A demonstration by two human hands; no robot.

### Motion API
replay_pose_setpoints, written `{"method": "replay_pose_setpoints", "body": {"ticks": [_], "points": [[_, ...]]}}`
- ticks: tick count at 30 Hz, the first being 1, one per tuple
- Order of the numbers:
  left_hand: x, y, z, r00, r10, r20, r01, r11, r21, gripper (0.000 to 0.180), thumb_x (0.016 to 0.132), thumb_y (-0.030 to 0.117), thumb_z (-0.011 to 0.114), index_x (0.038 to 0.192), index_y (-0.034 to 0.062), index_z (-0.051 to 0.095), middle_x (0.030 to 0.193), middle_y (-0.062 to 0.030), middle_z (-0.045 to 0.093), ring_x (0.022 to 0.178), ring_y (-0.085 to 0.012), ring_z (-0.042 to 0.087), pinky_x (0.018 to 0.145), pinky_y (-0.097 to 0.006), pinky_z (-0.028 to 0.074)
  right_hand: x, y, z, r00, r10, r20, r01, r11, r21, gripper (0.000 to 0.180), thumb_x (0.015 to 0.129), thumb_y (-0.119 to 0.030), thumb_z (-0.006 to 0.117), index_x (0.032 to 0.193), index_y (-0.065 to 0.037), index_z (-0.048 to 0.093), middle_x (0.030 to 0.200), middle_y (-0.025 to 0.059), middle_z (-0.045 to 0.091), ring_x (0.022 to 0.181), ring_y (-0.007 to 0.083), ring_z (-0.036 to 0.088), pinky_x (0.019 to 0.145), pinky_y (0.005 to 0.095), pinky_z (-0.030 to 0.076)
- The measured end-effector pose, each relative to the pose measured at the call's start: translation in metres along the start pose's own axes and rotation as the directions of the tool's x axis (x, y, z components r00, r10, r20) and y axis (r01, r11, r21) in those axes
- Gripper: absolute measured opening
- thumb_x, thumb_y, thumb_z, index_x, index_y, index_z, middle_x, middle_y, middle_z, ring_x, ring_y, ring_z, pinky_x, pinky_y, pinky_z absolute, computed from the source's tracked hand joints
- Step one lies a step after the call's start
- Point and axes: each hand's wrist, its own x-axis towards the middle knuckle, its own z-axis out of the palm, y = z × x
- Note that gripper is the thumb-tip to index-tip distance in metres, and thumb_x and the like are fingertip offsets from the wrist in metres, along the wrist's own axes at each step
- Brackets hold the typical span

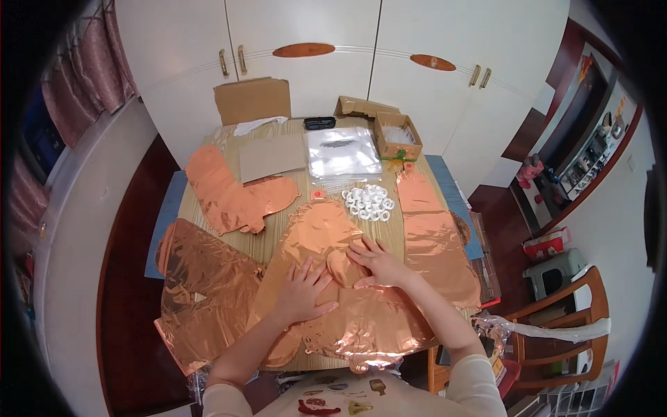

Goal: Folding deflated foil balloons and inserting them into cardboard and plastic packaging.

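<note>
A flat, uninflated copper-coloured foil balloon (379, 316) lies creased in front of me at the table's near edge. My left hand (303, 292) presses on it with fingers spread. On the same foil, a little to the right and farther off, rests my right hand (379, 263), palm down with its fingers apart. Between the two hands a folded flap of foil (340, 267) stands up slightly. More flat copper foil balloons surround it: one at the far left (215, 187), one at the near left (198, 299) and one on the right (434, 243).
Beyond my hands sit a pile of white rings (368, 203), a small red-and-white packet (317, 195), clear plastic bags (342, 154) and a cardboard sheet (273, 158). An open cardboard box (398, 135) and a black case (319, 123) stand farther back. A wooden chair (556, 333) is at right.
</note>
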Motion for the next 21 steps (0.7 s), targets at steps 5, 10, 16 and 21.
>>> {"method": "replay_pose_setpoints", "body": {"ticks": [5,10,16,21], "points": [[0.001,-0.001,0.0,0.999,-0.003,0.051,0.002,1.0,0.008,0.074,0.085,0.063,0.057,0.138,0.0127,0.049,0.152,-0.0118,0.036,0.143,-0.0407,0.026,0.112,-0.064,0.021,0.01,0.002,-0.006,0.994,0.041,0.099,-0.037,0.998,-0.048,0.115,0.066,-0.073,0.068,0.155,-0.013,0.024,0.16,0.007,0.024,0.149,0.0377,0.009,0.118,0.0579,0.012],[0.004,0.004,-0.021,0.999,-0.038,-0.015,0.034,0.972,-0.232,0.06,0.089,0.045,0.059,0.135,0.0069,0.05,0.149,-0.0131,0.039,0.141,-0.0389,0.03,0.112,-0.058,0.025,0.013,0.004,-0.003,0.989,0.059,0.135,-0.047,0.995,-0.088,0.121,0.064,-0.078,0.065,0.155,-0.012,0.021,0.162,0.0069,0.02,0.149,0.0371,0.009,0.118,0.0575,0.011],[0.038,0.032,-0.048,0.974,0.185,0.128,-0.156,0.966,-0.208,0.037,0.094,0.024,0.054,0.125,0.0052,0.057,0.135,-0.0149,0.054,0.134,-0.0308,0.042,0.112,-0.05,0.031,0.013,0.004,-0.006,0.984,0.079,0.161,-0.06,0.991,-0.12,0.124,0.063,-0.08,0.063,0.155,-0.011,0.02,0.162,0.0067,0.019,0.15,0.0356,0.007,0.118,0.058,0.01],[0.065,0.017,0.013,0.976,0.219,0.015,-0.215,0.968,-0.133,0.042,0.095,0.025,0.052,0.132,0.0073,0.056,0.138,-0.0098,0.055,0.134,-0.0275,0.045,0.113,-0.048,0.031,0.018,-0.003,-0.011,0.975,0.101,0.2,-0.07,0.985,-0.158,0.128,0.06,-0.081,0.065,0.156,-0.011,0.018,0.163,0.0053,0.017,0.15,0.0347,0.007,0.119,0.0578,0.01]]}}
